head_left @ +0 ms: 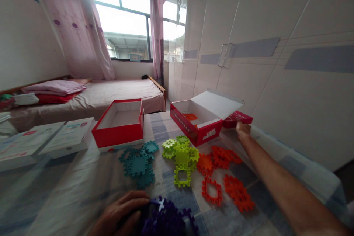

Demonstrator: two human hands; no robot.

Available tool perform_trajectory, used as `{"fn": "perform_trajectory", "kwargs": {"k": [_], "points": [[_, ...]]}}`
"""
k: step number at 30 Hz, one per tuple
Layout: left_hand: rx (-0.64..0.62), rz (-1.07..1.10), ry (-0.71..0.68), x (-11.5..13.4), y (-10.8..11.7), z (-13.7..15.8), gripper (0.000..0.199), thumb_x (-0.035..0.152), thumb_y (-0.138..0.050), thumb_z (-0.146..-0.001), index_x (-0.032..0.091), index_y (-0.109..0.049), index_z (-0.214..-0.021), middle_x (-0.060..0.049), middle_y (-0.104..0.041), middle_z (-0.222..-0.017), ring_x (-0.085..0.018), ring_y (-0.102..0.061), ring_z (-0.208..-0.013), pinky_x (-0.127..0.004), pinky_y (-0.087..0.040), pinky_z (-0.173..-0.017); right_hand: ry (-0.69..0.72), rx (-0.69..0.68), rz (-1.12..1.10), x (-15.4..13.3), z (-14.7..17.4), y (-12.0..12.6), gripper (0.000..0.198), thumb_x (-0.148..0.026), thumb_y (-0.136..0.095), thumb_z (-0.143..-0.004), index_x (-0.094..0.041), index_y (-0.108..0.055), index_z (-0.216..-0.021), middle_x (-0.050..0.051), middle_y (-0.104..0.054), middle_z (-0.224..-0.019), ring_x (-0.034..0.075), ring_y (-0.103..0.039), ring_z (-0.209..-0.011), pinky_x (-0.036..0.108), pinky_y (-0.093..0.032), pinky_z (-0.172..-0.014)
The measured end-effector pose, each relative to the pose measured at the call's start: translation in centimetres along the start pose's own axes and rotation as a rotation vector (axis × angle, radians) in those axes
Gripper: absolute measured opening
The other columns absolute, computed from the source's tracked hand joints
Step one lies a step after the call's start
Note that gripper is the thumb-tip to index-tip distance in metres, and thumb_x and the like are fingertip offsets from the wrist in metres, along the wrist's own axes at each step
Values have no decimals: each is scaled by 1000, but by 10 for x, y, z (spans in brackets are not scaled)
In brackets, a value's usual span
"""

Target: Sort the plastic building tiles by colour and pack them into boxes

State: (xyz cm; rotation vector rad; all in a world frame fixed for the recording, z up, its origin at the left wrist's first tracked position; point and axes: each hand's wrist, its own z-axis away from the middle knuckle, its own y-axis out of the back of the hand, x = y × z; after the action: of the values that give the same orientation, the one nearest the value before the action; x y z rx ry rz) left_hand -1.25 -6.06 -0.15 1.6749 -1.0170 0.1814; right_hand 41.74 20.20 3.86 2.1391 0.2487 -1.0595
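Observation:
My left hand (124, 208) is low in the view, fingers stretched toward a pile of dark purple interlocking plastic pieces (166, 219), with its fingertips at the pile's left edge. Reaching out to the right, my right hand (243, 129) is closed at the near side of a red box (238, 118) with pale lines on it; its fingertips are partly hidden. Just left of that stands an open red box (196, 132) with its white flap raised and orange pieces (190, 117) inside. Teal pieces (138, 164), lime green pieces (181, 158) and orange-red pieces (221, 156) lie in groups on the table.
A red open-topped box (118, 132) with a white inside stands at the back left. Beside it are white flat boxes (68, 136). The checked tablecloth (91, 188) has a clear cover at right. Beyond are a bed (118, 90) and a tall white wardrobe (254, 18).

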Motion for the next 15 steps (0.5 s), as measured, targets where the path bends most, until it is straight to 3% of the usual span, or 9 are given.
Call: {"fn": "perform_trajectory", "kwargs": {"k": [2, 3, 6, 8, 11, 15], "points": [[-22, 7, 35, -1, -1, 2, 28, 22, -55, -83, 34, -68, -105, 3, -70, -107, -14, -67, -95, -17, -51, -84, 86, 58, 7, -6, 21, 9, 54, -28, -47, -85, -2, -37, -132, 26, -42, -129, 32, -43, -120, 46, -38, -98], [-38, 11, 56, -2, -1, 2, 27, 23, -54, -84, 34, -68, -104, 3, -70, -108, -15, -67, -96, -18, -51, -84, 208, 46, 1, -10, 32, 13, 54, -28, -47, -85, -6, -36, -133, 22, -42, -131, 30, -45, -118, 43, -38, -98], [-63, 23, 101, 0, -1, 2, 27, 25, -51, -86, 32, -68, -104, 1, -69, -110, -16, -66, -98, -21, -51, -86, 771, -218, 52, -32, 60, 24, 44, -31, -47, -86, -19, -44, -129, 13, -48, -129, 22, -55, -106, 35, -45, -90], [-56, 29, 99, 1, 0, 2, 27, 25, -50, -86, 33, -68, -105, 1, -69, -111, -16, -66, -98, -21, -51, -87, 993, -383, 191, -48, 71, 26, 41, -33, -47, -87, -22, -48, -127, 10, -51, -127, 23, -59, -101, 34, -47, -84], [-63, 29, 87, 3, 1, 1, 27, 25, -50, -86, 33, -68, -105, 1, -69, -110, -15, -66, -98, -20, -50, -87, 976, -421, 402, -64, 75, 22, 37, -37, -48, -88, -20, -53, -120, 10, -58, -118, 23, -63, -90, 32, -48, -73], [-97, 30, 97, -1, -1, 3, 27, 26, -48, -88, 32, -67, -107, 1, -67, -113, -15, -64, -101, -22, -50, -89, 933, -420, 446, -69, 68, 12, 34, -39, -47, -89, -16, -56, -112, 12, -61, -111, 22, -63, -88, 30, -47, -70]]}}
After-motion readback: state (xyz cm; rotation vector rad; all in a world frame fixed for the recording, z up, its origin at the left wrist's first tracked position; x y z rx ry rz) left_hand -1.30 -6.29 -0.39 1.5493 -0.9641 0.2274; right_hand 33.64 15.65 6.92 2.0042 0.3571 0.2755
